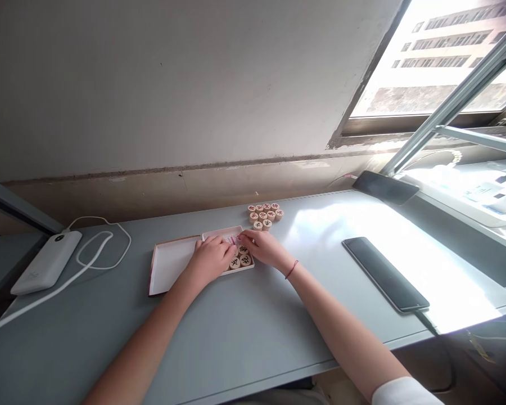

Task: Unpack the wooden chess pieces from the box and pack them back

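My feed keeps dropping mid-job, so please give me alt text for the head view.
The left hand and right hand are at a shallow box holding round, character-marked pieces on a gray desk; more pieces stand grouped just beyond. A white tray lies left of the box, a power bank further left, and a phone at right.
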A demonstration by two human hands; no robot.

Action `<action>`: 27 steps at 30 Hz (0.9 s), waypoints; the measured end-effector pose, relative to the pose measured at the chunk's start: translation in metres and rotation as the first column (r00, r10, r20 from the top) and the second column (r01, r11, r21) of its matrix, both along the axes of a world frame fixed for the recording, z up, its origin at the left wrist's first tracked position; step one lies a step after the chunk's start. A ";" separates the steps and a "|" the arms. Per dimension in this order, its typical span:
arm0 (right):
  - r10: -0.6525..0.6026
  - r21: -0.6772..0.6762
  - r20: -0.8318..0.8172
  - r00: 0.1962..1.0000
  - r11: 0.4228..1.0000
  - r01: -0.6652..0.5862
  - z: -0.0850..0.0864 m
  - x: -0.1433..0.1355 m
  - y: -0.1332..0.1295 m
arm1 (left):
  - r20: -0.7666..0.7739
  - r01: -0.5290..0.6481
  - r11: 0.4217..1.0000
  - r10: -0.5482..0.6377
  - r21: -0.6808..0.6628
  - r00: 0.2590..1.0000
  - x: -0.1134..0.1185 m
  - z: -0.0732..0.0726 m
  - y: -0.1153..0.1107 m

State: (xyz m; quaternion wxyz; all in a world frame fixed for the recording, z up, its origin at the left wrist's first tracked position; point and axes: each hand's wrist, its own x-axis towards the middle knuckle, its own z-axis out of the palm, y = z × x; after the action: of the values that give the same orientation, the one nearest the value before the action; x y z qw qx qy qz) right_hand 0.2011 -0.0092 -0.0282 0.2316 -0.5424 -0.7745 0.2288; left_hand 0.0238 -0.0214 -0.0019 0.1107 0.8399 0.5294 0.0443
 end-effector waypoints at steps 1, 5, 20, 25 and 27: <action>-0.008 0.002 0.000 1.000 1.000 0.008 -0.001 -0.001 0.000 | -0.002 -0.002 1.000 0.002 -0.004 1.000 0.002 -0.003 -0.003; -0.072 0.032 0.018 0.997 0.997 0.072 -0.007 -0.006 0.000 | 0.056 -0.029 1.000 0.028 0.007 0.998 0.004 -0.011 -0.007; 0.110 0.113 -0.341 0.934 0.991 -0.075 0.009 -0.010 -0.010 | 0.819 -0.167 0.964 0.265 -0.208 0.509 0.004 -0.016 -0.009; -0.145 0.067 -0.495 0.857 0.977 0.203 0.010 0.015 0.006 | 0.900 -0.291 0.931 0.308 -0.219 0.309 0.002 -0.022 -0.006; -0.335 -0.021 -0.516 0.788 0.925 0.379 0.011 0.034 0.013 | 0.912 -0.330 0.923 0.296 -0.197 0.284 0.000 -0.024 -0.004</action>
State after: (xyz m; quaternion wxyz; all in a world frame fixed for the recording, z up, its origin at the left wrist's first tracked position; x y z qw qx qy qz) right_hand 0.2347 0.0039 -0.0173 0.4898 -0.5884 -0.5774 0.2838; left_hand 0.0238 -0.0255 -0.0263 0.3669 0.5460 0.5250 0.5401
